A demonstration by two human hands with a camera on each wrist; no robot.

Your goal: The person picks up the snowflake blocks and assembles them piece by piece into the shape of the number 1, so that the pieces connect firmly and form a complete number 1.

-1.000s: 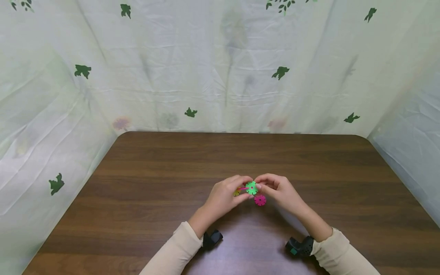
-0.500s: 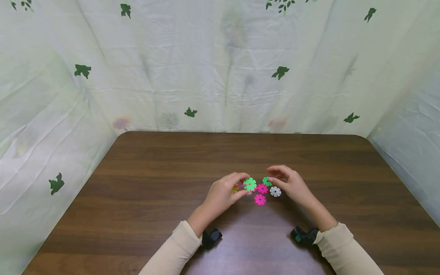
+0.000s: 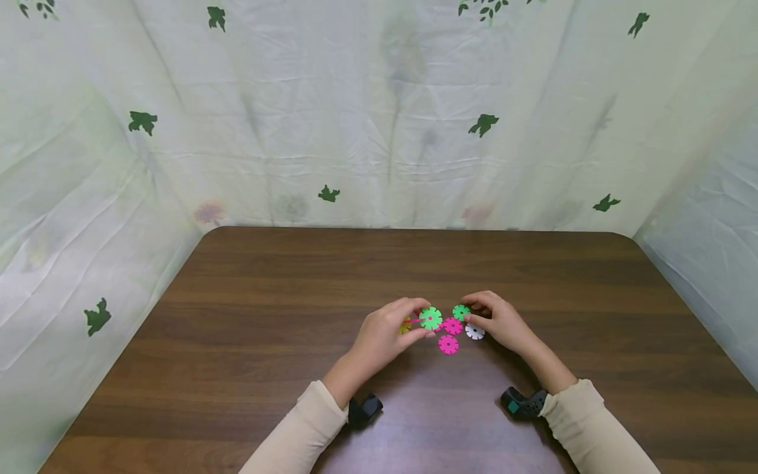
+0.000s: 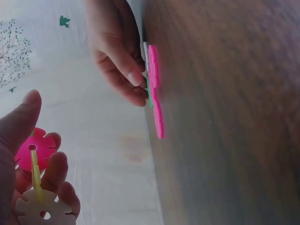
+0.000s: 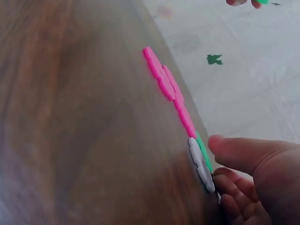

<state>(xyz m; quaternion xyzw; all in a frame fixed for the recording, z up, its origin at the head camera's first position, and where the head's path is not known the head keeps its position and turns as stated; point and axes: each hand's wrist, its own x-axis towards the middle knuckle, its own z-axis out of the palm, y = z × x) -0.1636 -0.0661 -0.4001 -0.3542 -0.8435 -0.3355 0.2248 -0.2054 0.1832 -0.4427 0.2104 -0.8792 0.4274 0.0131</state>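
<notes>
Head view: we're seeing L hand (image 3: 386,330) pinching linked discs (image 3: 430,318), prob. keeping 'em steady. R hand (image 3: 502,324), their 3 o'clock, is half-curling by green disc (image 3: 460,311); can't tell hold.

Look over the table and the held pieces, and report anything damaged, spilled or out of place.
Nothing stands out. The pink discs, green disc and white disc lie grouped on the table. The left hand holds joined discs. No break or spill shows.
</notes>
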